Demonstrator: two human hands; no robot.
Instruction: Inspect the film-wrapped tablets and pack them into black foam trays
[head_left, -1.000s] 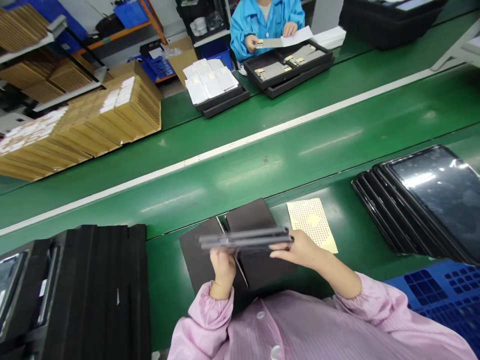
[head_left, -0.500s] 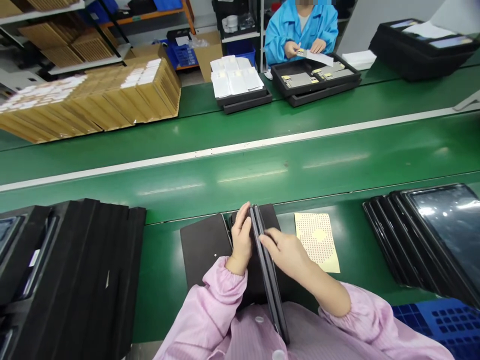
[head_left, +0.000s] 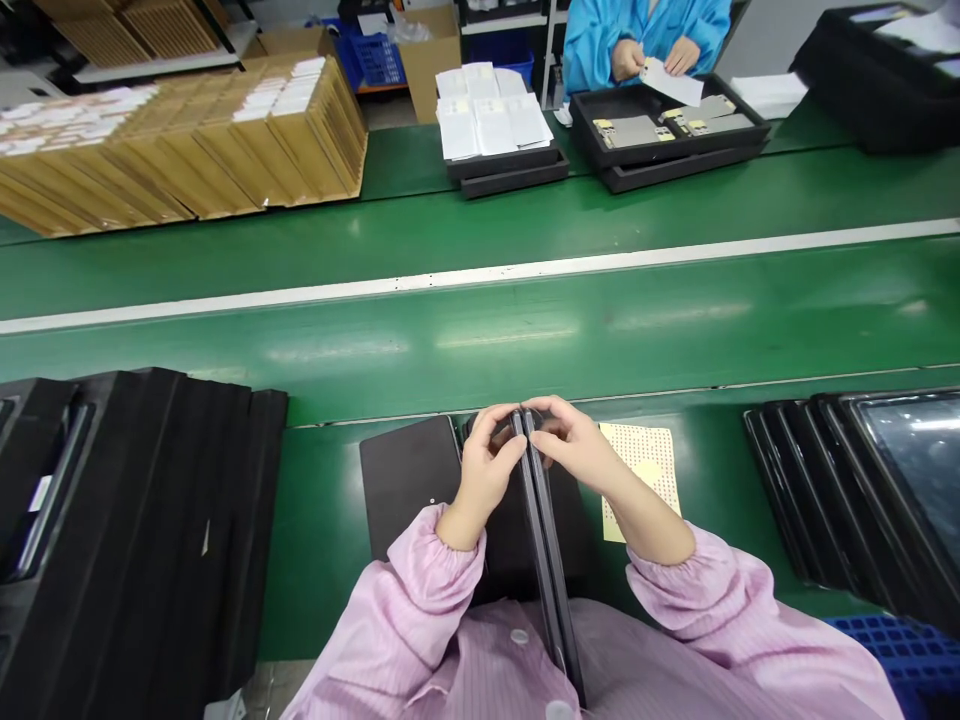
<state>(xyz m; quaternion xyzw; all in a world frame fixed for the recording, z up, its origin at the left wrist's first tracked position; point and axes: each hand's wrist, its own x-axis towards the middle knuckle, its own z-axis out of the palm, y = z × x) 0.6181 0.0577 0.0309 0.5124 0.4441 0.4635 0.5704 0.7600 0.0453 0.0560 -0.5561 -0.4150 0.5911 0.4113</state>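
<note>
Left hand (head_left: 484, 475) and right hand (head_left: 579, 450), fingers bent, pinch two thin dark tablets (head_left: 545, 540), standing on edge.

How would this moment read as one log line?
left hand: holding devices; right hand: holding devices; devices: two, on edge, side by side; yellow sheet: partly hidden

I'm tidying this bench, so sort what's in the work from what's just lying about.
In the work:
two slim tablet-like devices, between left hand and right hand
probably flat dark panels, dotted yellow sheet

Apparently lying about:
brown cardboard bundle
blue crate
</note>
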